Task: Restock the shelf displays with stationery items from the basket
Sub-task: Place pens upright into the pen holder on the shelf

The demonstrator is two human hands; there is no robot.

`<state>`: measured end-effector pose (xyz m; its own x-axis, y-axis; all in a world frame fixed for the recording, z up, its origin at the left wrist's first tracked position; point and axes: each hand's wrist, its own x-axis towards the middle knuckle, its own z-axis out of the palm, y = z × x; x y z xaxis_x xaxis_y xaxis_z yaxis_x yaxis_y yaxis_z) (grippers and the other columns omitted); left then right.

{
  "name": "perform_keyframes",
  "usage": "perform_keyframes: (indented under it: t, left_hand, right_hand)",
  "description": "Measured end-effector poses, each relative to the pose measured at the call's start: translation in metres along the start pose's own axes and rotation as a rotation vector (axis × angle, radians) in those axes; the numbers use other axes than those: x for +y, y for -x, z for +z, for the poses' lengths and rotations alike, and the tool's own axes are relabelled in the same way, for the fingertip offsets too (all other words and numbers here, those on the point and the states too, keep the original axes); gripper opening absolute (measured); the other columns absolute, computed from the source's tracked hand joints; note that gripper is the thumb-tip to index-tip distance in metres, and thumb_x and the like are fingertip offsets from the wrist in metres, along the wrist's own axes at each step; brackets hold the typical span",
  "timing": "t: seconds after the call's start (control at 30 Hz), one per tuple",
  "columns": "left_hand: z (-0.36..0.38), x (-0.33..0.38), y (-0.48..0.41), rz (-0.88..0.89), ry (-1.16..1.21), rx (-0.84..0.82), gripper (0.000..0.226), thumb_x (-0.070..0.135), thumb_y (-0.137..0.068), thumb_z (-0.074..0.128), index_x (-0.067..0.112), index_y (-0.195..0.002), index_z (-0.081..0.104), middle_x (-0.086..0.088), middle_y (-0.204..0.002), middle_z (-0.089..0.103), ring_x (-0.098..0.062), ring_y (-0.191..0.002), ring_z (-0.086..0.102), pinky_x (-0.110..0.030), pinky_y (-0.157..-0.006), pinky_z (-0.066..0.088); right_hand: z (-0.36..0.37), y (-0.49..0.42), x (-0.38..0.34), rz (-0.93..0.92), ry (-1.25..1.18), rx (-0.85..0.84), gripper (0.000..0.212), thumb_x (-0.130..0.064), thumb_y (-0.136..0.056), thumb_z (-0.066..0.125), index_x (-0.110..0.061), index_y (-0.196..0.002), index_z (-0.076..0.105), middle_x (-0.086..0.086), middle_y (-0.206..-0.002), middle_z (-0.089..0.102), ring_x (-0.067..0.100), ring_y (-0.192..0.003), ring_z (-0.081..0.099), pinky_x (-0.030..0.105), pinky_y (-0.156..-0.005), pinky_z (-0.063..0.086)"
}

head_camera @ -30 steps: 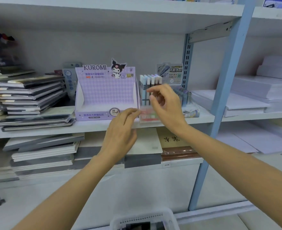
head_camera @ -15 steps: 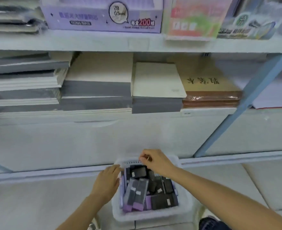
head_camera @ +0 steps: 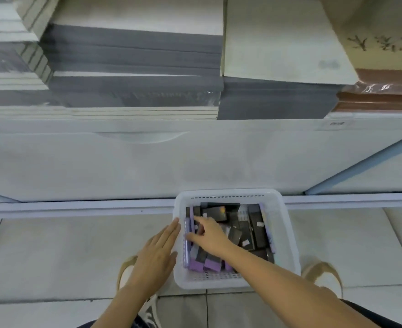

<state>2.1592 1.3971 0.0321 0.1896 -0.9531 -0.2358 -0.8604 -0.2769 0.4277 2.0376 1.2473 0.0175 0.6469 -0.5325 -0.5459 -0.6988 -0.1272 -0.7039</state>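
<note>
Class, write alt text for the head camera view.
A person's right hand reaches into a white basket of small dark and purple boxes on the floor, while the left hand rests flat against its outer side. Stacked notebooks fill the shelf above.

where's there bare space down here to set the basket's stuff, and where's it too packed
Bare floor tiles lie left of the white basket, beyond the left hand, and more right of it. The basket is crowded with small boxes, the right hand among them. The notebook stacks above leave no gap.
</note>
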Motion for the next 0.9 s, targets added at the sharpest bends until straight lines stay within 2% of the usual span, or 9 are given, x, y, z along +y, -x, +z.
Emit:
perform_keyframes:
  t: [0.13,0.27,0.37,0.47,0.6,0.7,0.8,0.9]
  left_hand:
    - [0.003,-0.003,0.000,0.000,0.058,0.010,0.069,0.028,-0.101,0.043,0.030,-0.148,-0.008,0.013,-0.158,-0.013,-0.003,-0.146,0.010,-0.018,-0.117,0.008]
    - [0.004,-0.004,0.001,-0.040,0.123,0.038,0.074,0.028,-0.099,0.048,0.030,-0.146,-0.009,0.015,-0.157,-0.009,-0.003,-0.145,0.014,-0.016,-0.114,0.008]
    - [0.006,-0.005,0.002,-0.110,0.175,0.031,0.074,0.034,-0.099,0.048,0.033,-0.147,-0.008,0.015,-0.159,-0.003,-0.003,-0.144,0.016,-0.017,-0.113,0.010]
    - [0.007,-0.005,0.001,-0.137,0.199,0.024,0.073,0.035,-0.098,0.049,0.032,-0.150,-0.003,0.011,-0.161,0.007,-0.007,-0.143,0.021,-0.020,-0.114,0.016]
    - [0.004,-0.003,0.001,-0.149,0.192,0.028,0.071,0.034,-0.098,0.050,0.026,-0.153,0.006,0.005,-0.161,0.013,-0.011,-0.144,0.022,-0.027,-0.117,0.019]
    - [-0.001,0.001,-0.002,-0.169,0.180,0.092,0.061,0.029,-0.097,0.054,0.018,-0.151,0.028,-0.003,-0.155,0.030,-0.019,-0.138,0.034,-0.033,-0.114,0.028]
    - [-0.008,0.008,-0.007,-0.157,0.153,0.191,0.045,0.018,-0.094,0.060,0.009,-0.136,0.051,-0.011,-0.133,0.051,-0.026,-0.118,0.050,-0.037,-0.100,0.042]
    - [-0.018,0.016,-0.012,-0.170,0.311,0.296,0.027,0.014,-0.093,0.061,0.010,-0.119,0.063,-0.004,-0.110,0.057,-0.017,-0.095,0.056,-0.025,-0.083,0.045]
  right_hand:
    - [0.009,-0.015,-0.003,0.033,0.017,0.061,0.035,-0.035,-0.091,0.063,-0.010,-0.115,0.067,0.006,-0.109,0.069,0.017,-0.098,0.063,0.034,-0.089,0.051]
    - [0.010,-0.022,-0.007,0.069,0.067,0.019,0.030,-0.034,-0.090,0.063,-0.006,-0.098,0.071,0.010,-0.093,0.071,0.020,-0.084,0.065,0.032,-0.074,0.051]
    - [0.004,-0.026,-0.010,0.073,0.067,-0.033,0.021,-0.029,-0.089,0.064,-0.009,-0.090,0.070,0.007,-0.080,0.067,0.014,-0.069,0.058,0.026,-0.065,0.043]
    - [0.005,-0.026,-0.013,0.058,0.041,-0.096,0.022,-0.022,-0.092,0.058,-0.013,-0.072,0.055,-0.001,-0.061,0.048,0.011,-0.057,0.045,0.028,-0.063,0.039]
    - [0.001,-0.020,-0.012,0.009,0.049,-0.075,0.021,-0.025,-0.095,0.055,-0.005,-0.092,0.062,-0.002,-0.069,0.053,0.010,-0.061,0.048,0.027,-0.066,0.042]
    - [-0.012,-0.014,-0.012,-0.040,0.022,0.003,0.022,-0.024,-0.096,0.055,-0.005,-0.101,0.064,-0.004,-0.074,0.054,0.007,-0.064,0.048,0.023,-0.064,0.040]
    - [-0.025,-0.011,-0.015,-0.078,-0.016,0.048,0.019,-0.021,-0.096,0.053,-0.005,-0.093,0.062,-0.003,-0.075,0.053,0.006,-0.064,0.044,0.020,-0.061,0.036]
    - [-0.037,-0.006,-0.020,-0.082,-0.155,0.032,0.027,-0.025,-0.097,0.052,0.000,-0.090,0.060,0.000,-0.073,0.050,0.007,-0.063,0.045,0.013,-0.059,0.038]
